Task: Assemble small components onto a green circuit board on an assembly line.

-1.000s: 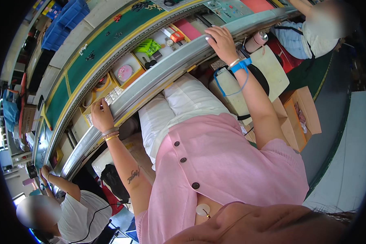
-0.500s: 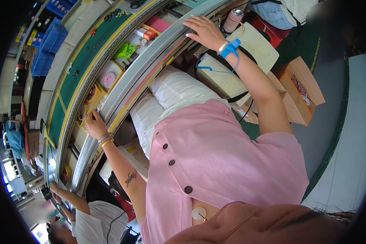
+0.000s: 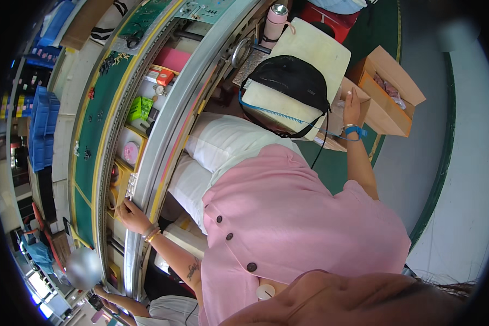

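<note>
My left hand [image 3: 133, 216] is at the grey metal rail [image 3: 163, 127] along the workbench edge. Its fingers are curled together beside a yellow bin [image 3: 119, 185]; anything inside them is hidden. A clear plastic strip [image 3: 131, 185] lies just beyond the fingertips. On the right, my right hand [image 3: 352, 108] reaches over an open cardboard box [image 3: 383, 117], its fingers stretched out and holding nothing visible. A blue wrist strap [image 3: 356, 132] with a coiled cord circles that wrist. Another opened carton [image 3: 399, 81] beside it contains clear plastic bags [image 3: 390, 91].
A black bag [image 3: 290, 81] lies on a pale stool-like surface [image 3: 323, 46], near a pink bottle [image 3: 274, 24]. Small dark parts [image 3: 87, 152] dot the green conveyor belt [image 3: 84, 174]. Under it, a shelf holds an orange-red box [image 3: 158, 75] and a green packet [image 3: 140, 108]. A co-worker's arm [image 3: 122, 301] shows lower left.
My right hand has left the rail and swung right and back to the cardboard box. My left hand stays by the rail. The view has shifted, uncovering the black bag.
</note>
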Demonstrator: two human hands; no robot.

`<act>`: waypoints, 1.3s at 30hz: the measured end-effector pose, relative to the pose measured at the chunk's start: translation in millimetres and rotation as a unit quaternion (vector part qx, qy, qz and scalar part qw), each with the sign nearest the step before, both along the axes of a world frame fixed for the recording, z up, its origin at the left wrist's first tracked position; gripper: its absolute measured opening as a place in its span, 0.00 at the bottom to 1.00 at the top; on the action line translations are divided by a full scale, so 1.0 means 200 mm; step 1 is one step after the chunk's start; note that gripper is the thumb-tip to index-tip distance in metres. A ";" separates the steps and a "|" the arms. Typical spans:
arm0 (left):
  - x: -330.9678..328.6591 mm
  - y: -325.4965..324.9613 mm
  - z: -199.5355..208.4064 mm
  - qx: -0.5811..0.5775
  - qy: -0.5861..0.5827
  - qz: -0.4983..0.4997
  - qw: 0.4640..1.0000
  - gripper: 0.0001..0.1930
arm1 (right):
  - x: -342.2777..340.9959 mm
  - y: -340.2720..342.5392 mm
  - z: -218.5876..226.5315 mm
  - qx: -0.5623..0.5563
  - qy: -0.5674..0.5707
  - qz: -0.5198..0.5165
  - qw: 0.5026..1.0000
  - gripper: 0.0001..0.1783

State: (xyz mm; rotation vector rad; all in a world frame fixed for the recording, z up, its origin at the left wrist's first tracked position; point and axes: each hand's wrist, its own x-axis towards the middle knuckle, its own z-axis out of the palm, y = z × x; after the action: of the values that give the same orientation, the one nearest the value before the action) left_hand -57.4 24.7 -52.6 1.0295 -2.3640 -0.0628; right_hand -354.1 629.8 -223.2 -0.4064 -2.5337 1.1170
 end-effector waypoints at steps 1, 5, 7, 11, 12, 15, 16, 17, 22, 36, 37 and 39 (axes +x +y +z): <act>-0.01 0.01 0.00 -0.004 -0.002 -0.005 1.000 0.15 | 0.00 -0.03 -0.01 -0.004 -0.002 -0.005 1.000 0.25; 0.03 0.04 0.01 0.020 0.001 -0.012 1.000 0.15 | -0.03 -0.35 0.19 0.262 0.086 0.192 0.942 0.28; 0.03 0.06 0.03 0.066 0.005 -0.042 0.997 0.14 | -0.05 -0.48 0.24 0.226 0.103 0.451 0.857 0.27; 0.05 0.18 0.05 -0.018 0.047 -0.067 0.996 0.13 | 0.09 -0.71 0.06 0.192 0.118 0.651 0.725 0.28; 0.09 0.27 0.06 -0.113 0.052 -0.066 0.990 0.13 | 0.09 -0.74 0.05 0.190 0.120 0.654 0.722 0.28; 0.32 0.51 -0.01 -0.068 0.003 -0.114 0.991 0.13 | 0.10 -0.73 -0.01 0.165 0.030 0.577 0.800 0.29; 0.43 0.57 -0.08 -0.006 0.006 -0.142 0.990 0.12 | 0.11 -0.72 0.00 0.161 0.025 0.582 0.797 0.29; 0.46 0.66 -0.21 0.137 0.204 -0.056 0.968 0.11 | 0.10 -0.76 0.01 0.173 0.017 0.584 0.793 0.29; 0.88 0.85 -0.28 0.132 0.159 0.065 0.976 0.11 | 0.08 -0.85 -0.04 0.157 -0.030 0.633 0.758 0.29; 1.07 2.02 0.07 0.118 0.076 0.354 0.925 0.11 | 0.08 -0.68 -0.23 0.200 0.080 0.594 0.775 0.28; 1.07 2.06 0.08 0.122 0.075 0.362 0.921 0.11 | 0.08 -0.66 -0.24 0.210 0.077 0.589 0.776 0.27; 1.08 2.07 0.08 0.142 0.074 0.363 0.918 0.11 | 0.08 -0.67 -0.28 0.216 0.086 0.592 0.771 0.27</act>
State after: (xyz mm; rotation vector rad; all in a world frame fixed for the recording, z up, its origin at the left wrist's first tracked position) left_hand 158.6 439.6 -35.7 1.9081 -1.7357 -0.1979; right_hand -337.5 495.8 -279.4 1.5290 -2.6382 0.7018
